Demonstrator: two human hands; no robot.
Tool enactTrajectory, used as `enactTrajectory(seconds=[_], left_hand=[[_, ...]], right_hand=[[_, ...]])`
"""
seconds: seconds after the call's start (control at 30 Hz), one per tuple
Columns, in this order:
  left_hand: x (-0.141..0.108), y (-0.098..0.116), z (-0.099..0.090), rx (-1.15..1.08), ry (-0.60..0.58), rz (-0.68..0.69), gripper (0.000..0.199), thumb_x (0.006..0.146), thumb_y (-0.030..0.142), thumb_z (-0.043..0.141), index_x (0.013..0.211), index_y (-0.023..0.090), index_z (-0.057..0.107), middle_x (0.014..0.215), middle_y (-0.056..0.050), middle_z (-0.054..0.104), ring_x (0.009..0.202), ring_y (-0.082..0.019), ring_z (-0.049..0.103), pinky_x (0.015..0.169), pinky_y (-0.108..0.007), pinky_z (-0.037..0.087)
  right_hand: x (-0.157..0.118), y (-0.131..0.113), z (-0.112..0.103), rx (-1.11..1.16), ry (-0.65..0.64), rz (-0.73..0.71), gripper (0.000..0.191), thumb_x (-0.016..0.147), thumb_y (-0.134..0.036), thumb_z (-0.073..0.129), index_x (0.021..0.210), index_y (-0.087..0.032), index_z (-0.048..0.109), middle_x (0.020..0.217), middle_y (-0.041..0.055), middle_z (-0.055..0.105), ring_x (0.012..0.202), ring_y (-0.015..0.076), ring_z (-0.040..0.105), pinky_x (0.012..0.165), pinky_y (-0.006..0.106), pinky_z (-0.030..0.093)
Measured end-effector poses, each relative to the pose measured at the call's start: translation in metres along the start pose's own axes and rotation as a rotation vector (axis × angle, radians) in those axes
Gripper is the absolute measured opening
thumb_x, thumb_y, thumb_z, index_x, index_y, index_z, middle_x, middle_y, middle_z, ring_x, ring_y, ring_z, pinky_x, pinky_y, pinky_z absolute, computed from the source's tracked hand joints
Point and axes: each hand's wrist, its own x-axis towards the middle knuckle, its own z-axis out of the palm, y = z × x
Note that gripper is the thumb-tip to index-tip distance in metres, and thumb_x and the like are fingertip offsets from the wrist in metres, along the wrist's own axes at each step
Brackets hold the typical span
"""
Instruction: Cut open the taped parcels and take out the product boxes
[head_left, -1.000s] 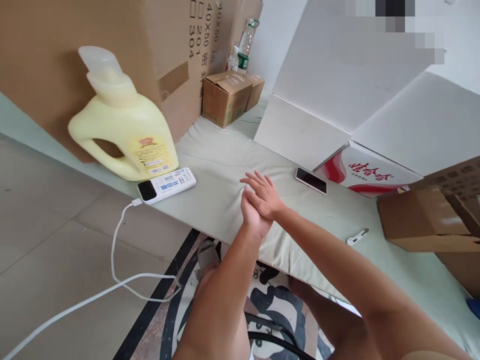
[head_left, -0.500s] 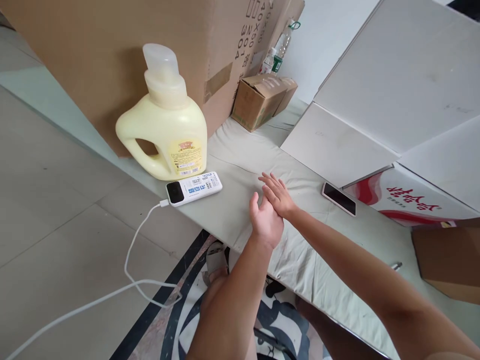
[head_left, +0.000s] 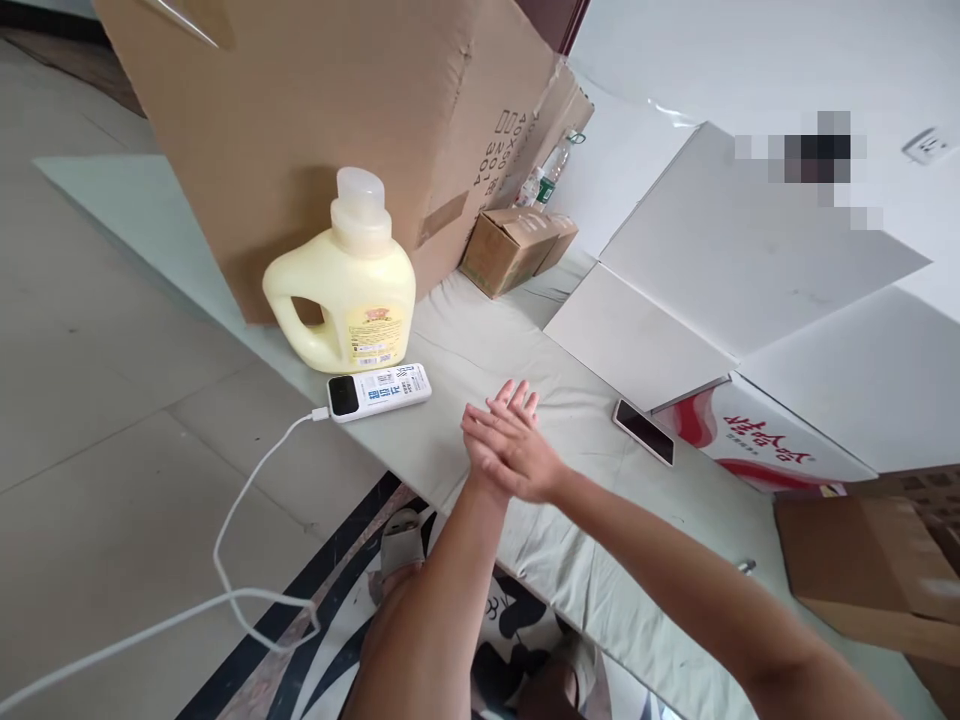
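Observation:
In the head view my right hand (head_left: 525,455) lies flat across my left hand (head_left: 520,396), palm pressed on it, over the cloth-covered surface. The right fingers are stretched toward the left. Beyond them the left fingertips stick out, extended; the left palm is mostly covered. No object shows in either hand. Left of them lies a white power bank (head_left: 386,390) with a dark display and a white cable (head_left: 229,540) plugged into its end. Behind it stands a pale yellow detergent jug (head_left: 367,290) with a translucent cap. A phone (head_left: 643,432) rests to the right of my hands.
A large cardboard carton (head_left: 322,110) stands behind the jug. Farther back are a small carton (head_left: 510,250) and plastic bottles (head_left: 551,180). To the right are white panels (head_left: 645,330), a red-and-white box (head_left: 750,435) and a brown box (head_left: 862,560). The surface's front edge (head_left: 442,500) runs diagonally.
My right hand has slid over my left hand toward its wrist and now covers more of it. The camera view has shifted; the jug, power bank and phone stay in place.

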Motion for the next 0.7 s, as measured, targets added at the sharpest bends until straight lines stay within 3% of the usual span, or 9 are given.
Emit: enactTrajectory(seconds=[0.07, 0.13, 0.23, 0.3, 0.37, 0.43, 0.53, 0.7], left_hand=[[0.003, 0.001, 0.001, -0.008, -0.009, -0.001, 0.072, 0.095, 0.072, 0.025, 0.14, 0.029, 0.061, 0.158, -0.007, 0.059, 0.156, -0.026, 0.048, 0.12, -0.044, 0.048], [0.003, 0.001, 0.003, -0.027, -0.007, -0.024, 0.065, 0.096, 0.066, 0.03, 0.137, 0.027, 0.063, 0.155, -0.009, 0.062, 0.154, -0.026, 0.05, 0.117, -0.043, 0.05], [0.0, 0.003, 0.003, -0.121, -0.087, -0.121, 0.054, 0.094, 0.056, 0.041, 0.13, 0.024, 0.066, 0.14, -0.012, 0.071, 0.137, -0.027, 0.065, 0.112, -0.042, 0.051], [-0.001, 0.008, -0.001, -0.187, -0.174, -0.225, 0.051, 0.091, 0.055, 0.049, 0.119, 0.019, 0.071, 0.118, -0.014, 0.078, 0.112, -0.029, 0.074, 0.103, -0.043, 0.052], [0.002, 0.015, -0.006, -0.217, -0.184, -0.274, 0.046, 0.087, 0.055, 0.056, 0.106, 0.016, 0.074, 0.1, -0.013, 0.079, 0.093, -0.027, 0.075, 0.095, -0.041, 0.052], [0.007, 0.023, -0.011, -0.243, -0.146, -0.257, 0.042, 0.082, 0.054, 0.064, 0.098, 0.016, 0.073, 0.093, -0.01, 0.077, 0.087, -0.025, 0.073, 0.092, -0.038, 0.05], [0.016, 0.033, -0.014, -0.302, -0.12, -0.207, 0.039, 0.075, 0.052, 0.075, 0.094, 0.019, 0.072, 0.086, -0.004, 0.072, 0.081, -0.021, 0.07, 0.088, -0.036, 0.05], [0.023, 0.037, -0.01, -0.329, -0.171, -0.225, 0.04, 0.069, 0.05, 0.082, 0.093, 0.02, 0.072, 0.087, -0.002, 0.068, 0.079, -0.02, 0.068, 0.085, -0.036, 0.049]], right_hand=[[0.023, 0.025, -0.013, -0.087, -0.04, 0.107, 0.051, 0.104, -0.045, 0.05, 0.155, -0.04, 0.056, 0.168, -0.0046, 0.048, 0.164, 0.0295, 0.034, 0.135, 0.061, 0.023], [0.05, 0.055, -0.029, -0.164, -0.008, 0.275, 0.044, 0.108, -0.038, 0.044, 0.147, -0.031, 0.064, 0.164, 0.0036, 0.054, 0.161, 0.0344, 0.038, 0.13, 0.07, 0.027], [0.098, 0.095, -0.057, -0.226, 0.113, 0.448, 0.04, 0.107, -0.038, 0.056, 0.139, -0.017, 0.065, 0.153, 0.0159, 0.06, 0.144, 0.0351, 0.055, 0.118, 0.066, 0.046], [0.134, 0.113, -0.077, -0.236, 0.176, 0.459, 0.045, 0.102, -0.041, 0.066, 0.141, -0.018, 0.062, 0.151, 0.0133, 0.059, 0.137, 0.0297, 0.059, 0.115, 0.057, 0.051], [0.173, 0.124, -0.095, -0.218, 0.222, 0.448, 0.044, 0.104, -0.032, 0.061, 0.145, -0.015, 0.06, 0.163, 0.0141, 0.05, 0.155, 0.0321, 0.043, 0.127, 0.059, 0.037], [0.212, 0.13, -0.109, -0.185, 0.257, 0.442, 0.049, 0.104, -0.025, 0.053, 0.151, -0.013, 0.057, 0.171, 0.015, 0.041, 0.162, 0.0338, 0.032, 0.131, 0.059, 0.029], [0.262, 0.136, -0.119, -0.115, 0.304, 0.437, 0.052, 0.1, -0.022, 0.052, 0.152, -0.015, 0.058, 0.174, 0.0143, 0.035, 0.16, 0.0372, 0.034, 0.129, 0.061, 0.031], [0.301, 0.151, -0.115, -0.048, 0.34, 0.461, 0.042, 0.092, -0.02, 0.053, 0.13, -0.022, 0.07, 0.169, 0.0091, 0.044, 0.154, 0.0396, 0.04, 0.127, 0.069, 0.032]])
